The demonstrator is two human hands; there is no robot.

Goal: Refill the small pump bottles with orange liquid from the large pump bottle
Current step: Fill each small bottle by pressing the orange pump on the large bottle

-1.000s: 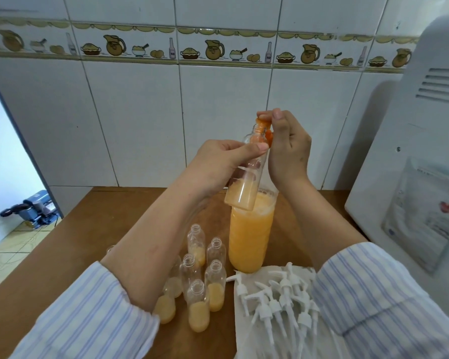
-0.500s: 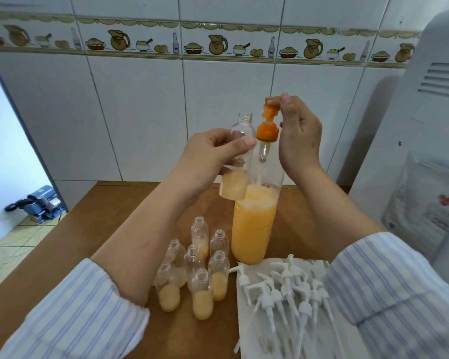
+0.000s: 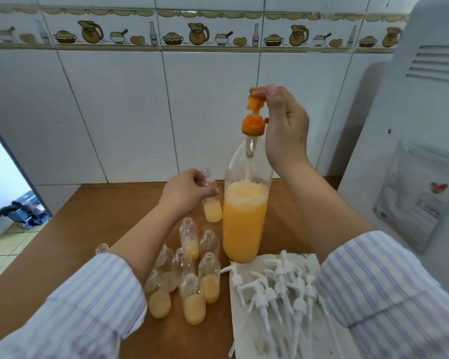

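A home kitchen: white wall tiles (image 3: pixel 119 112) with a jug-and-pie border (image 3: pixel 197 35), wooden table (image 3: pixel 88 218).

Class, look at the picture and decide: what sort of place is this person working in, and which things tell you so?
Probably a home kitchen or utility corner. The wall tiles carry a border of jugs, bowls and bottles, a wooden table serves as the worktop, and a white appliance, perhaps a fridge, stands on the right.
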